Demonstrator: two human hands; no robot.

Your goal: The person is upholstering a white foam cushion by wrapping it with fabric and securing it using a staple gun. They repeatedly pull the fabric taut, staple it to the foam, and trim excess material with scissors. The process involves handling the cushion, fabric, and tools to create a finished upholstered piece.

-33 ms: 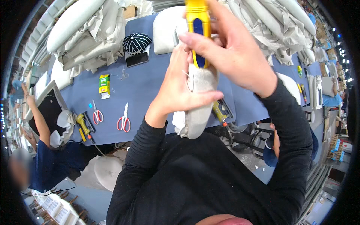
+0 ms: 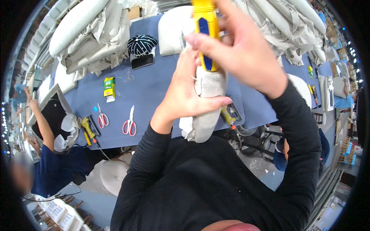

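Note:
My left hand (image 2: 181,96) is wrapped around a long grey fabric-covered pad (image 2: 206,111), holding it upright in front of my chest above the table edge. My right hand (image 2: 243,54) grips a yellow and blue hand tool (image 2: 204,27) and presses its lower end against the top of the pad. The tool's upper part runs out of the picture. Both arms wear black sleeves.
On the blue table (image 2: 154,92) lie two red-handled scissors (image 2: 130,123), a yellow power tool (image 2: 88,129), a green box (image 2: 110,86), a striped cap (image 2: 142,44) and a white cushion (image 2: 171,29). Beige fabric piles (image 2: 88,42) line the far side. A person in blue (image 2: 46,169) works at the left.

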